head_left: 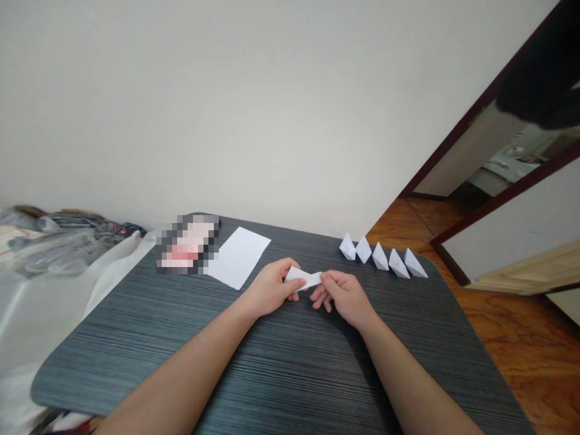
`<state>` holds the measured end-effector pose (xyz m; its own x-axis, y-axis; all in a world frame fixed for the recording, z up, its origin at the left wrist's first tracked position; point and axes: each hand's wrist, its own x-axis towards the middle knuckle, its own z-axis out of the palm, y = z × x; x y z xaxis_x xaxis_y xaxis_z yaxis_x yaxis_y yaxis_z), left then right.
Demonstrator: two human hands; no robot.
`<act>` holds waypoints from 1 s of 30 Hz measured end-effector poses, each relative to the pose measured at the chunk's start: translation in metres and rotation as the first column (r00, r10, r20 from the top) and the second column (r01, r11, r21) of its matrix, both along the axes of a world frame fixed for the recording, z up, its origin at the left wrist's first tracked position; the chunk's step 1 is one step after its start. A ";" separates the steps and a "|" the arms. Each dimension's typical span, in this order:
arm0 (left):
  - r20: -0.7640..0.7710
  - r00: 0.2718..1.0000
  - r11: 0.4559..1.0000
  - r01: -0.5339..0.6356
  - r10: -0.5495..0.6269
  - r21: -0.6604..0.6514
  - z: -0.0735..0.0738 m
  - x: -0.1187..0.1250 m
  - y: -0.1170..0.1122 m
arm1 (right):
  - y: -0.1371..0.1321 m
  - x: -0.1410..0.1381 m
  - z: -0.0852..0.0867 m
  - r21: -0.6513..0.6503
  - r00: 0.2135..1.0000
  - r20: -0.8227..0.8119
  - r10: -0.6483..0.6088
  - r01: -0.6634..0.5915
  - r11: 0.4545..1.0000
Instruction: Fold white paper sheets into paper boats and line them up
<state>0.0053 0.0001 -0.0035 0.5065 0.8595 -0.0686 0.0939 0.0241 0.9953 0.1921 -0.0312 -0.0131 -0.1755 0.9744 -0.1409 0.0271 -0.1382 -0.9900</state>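
A small folded piece of white paper [304, 278] is held between my two hands above the middle of the table. My left hand [275, 286] grips its left end, with the thumb pressed on top. At the right end, my right hand [345, 294] pinches the paper's tip between thumb and forefinger, its other fingers curled loosely below. Off to the right stand several folded white paper boats [380, 257] in a slanting row. A flat white sheet [240, 257] lies left of my hands.
The dark wood-grain table [281, 374] meets a pale wall [254, 109] at the back. A pixelated, blurred-out item [188, 244] lies at the table's left rear. Plastic-covered things [58, 260] are heaped beyond the left edge. Wooden floor [530, 338] and a doorway show at right.
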 end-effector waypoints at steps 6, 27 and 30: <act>0.013 1.000 1.000 -0.008 0.008 0.010 0.002 0.000 -0.001 | -0.001 0.000 -0.002 0.010 0.999 0.018 0.030 -0.031 0.999; -0.007 1.000 0.999 0.013 -0.012 0.031 0.005 0.001 -0.002 | -0.002 -0.001 -0.001 0.035 0.995 0.070 0.065 -0.067 0.997; -0.046 0.999 0.998 0.004 -0.001 0.055 0.005 0.000 -0.002 | -0.003 -0.001 -0.002 0.030 0.991 0.093 0.097 -0.100 0.995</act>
